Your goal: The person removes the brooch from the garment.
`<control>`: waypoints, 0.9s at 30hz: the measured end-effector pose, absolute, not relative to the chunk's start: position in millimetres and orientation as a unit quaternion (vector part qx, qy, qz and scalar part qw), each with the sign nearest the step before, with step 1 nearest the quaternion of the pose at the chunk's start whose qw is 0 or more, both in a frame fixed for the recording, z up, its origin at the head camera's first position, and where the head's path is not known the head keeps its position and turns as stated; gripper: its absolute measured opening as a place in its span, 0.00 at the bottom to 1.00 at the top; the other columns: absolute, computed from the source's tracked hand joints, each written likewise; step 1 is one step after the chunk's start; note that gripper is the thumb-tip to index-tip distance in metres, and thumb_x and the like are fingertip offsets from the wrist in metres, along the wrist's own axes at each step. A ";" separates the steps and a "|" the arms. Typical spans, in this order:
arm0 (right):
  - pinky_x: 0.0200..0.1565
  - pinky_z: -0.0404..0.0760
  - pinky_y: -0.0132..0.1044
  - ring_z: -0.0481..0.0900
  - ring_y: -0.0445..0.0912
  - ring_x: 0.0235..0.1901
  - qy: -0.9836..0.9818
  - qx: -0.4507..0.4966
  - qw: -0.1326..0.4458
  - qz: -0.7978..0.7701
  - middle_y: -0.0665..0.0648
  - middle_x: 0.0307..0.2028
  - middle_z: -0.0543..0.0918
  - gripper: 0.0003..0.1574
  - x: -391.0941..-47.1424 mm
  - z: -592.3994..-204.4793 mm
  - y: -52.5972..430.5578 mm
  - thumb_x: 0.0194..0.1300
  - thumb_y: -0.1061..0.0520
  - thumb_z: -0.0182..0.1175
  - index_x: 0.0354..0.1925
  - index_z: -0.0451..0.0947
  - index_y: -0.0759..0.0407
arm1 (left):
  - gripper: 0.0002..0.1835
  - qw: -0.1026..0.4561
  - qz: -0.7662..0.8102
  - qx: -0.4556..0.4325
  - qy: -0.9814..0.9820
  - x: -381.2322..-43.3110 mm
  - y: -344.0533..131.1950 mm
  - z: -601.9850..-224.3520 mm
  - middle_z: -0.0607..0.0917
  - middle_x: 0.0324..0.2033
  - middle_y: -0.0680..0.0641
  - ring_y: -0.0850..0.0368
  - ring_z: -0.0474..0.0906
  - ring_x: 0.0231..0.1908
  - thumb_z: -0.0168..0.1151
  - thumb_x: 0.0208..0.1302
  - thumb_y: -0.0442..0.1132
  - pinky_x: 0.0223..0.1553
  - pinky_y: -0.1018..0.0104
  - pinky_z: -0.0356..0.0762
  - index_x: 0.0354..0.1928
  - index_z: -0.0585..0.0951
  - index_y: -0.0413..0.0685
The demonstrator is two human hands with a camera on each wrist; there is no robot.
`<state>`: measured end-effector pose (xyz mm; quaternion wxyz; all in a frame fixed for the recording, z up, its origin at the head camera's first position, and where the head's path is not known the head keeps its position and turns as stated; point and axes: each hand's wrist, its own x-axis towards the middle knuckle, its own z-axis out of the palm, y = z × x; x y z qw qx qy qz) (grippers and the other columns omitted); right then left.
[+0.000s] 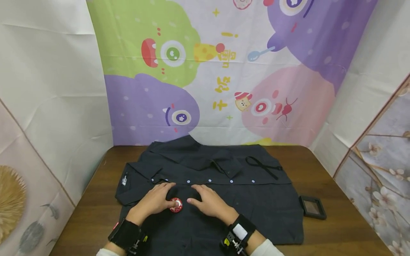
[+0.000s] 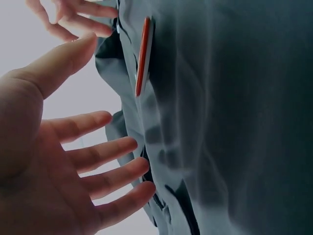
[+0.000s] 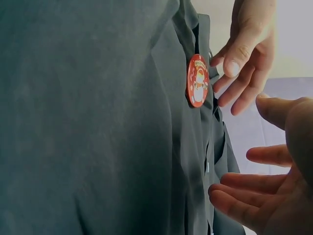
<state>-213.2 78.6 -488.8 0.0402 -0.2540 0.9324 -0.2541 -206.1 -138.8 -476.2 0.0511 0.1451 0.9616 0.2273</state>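
Observation:
A dark button-up shirt [image 1: 266, 213] lies spread on the table, with a row of small pale buttons across it. On the shirt rests a round red badge [image 3: 197, 81] with a snowman picture. My left hand [image 1: 156, 200] hovers over the cloth with fingers spread, and its thumb overlaps the badge in the head view. Seen from the left wrist, the badge [image 2: 143, 56] lies apart from that hand's fingertips. To the right of the badge, my right hand [image 1: 211, 202] is held above the shirt, fingers extended and holding nothing.
A thin black cord [image 1: 262, 165] lies looped on the shirt's upper right. A small square black frame [image 1: 315, 215] sits on the wooden table [image 1: 339, 206] at the shirt's right edge. Behind the table hangs a cartoon-printed cloth [image 1: 224, 121].

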 end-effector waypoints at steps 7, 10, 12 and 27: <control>0.55 0.74 0.50 0.72 0.50 0.55 0.931 -0.278 0.030 -0.235 0.59 0.55 0.76 0.35 -212.3 -491.0 71.3 0.64 0.37 0.52 0.61 0.68 0.57 | 0.37 0.057 0.219 0.152 0.962 -206.2 -143.7 -476.9 0.74 0.58 0.36 0.37 0.66 0.58 0.69 0.49 0.52 0.56 0.37 0.66 0.60 0.71 0.43; 0.55 0.74 0.50 0.72 0.50 0.54 0.929 -0.287 0.028 -0.233 0.59 0.54 0.76 0.35 -212.1 -491.2 67.9 0.64 0.37 0.52 0.60 0.69 0.57 | 0.37 0.060 0.220 0.150 0.962 -205.4 -145.5 -476.9 0.74 0.58 0.36 0.37 0.66 0.58 0.69 0.49 0.53 0.57 0.37 0.65 0.59 0.71 0.43; 0.54 0.75 0.49 0.73 0.50 0.54 0.928 -0.291 0.028 -0.231 0.59 0.53 0.76 0.35 -212.3 -491.2 65.9 0.64 0.37 0.52 0.60 0.69 0.56 | 0.37 0.061 0.219 0.149 0.962 -205.7 -146.9 -477.8 0.74 0.58 0.37 0.38 0.67 0.58 0.69 0.48 0.53 0.57 0.37 0.65 0.59 0.72 0.43; 0.52 0.76 0.45 0.74 0.47 0.50 0.925 -0.307 0.021 -0.225 0.56 0.50 0.78 0.31 -211.8 -500.4 54.5 0.64 0.38 0.53 0.58 0.71 0.54 | 0.39 0.075 0.226 0.163 0.957 -205.6 -147.8 -479.0 0.73 0.58 0.36 0.37 0.66 0.58 0.69 0.47 0.56 0.55 0.37 0.67 0.59 0.72 0.42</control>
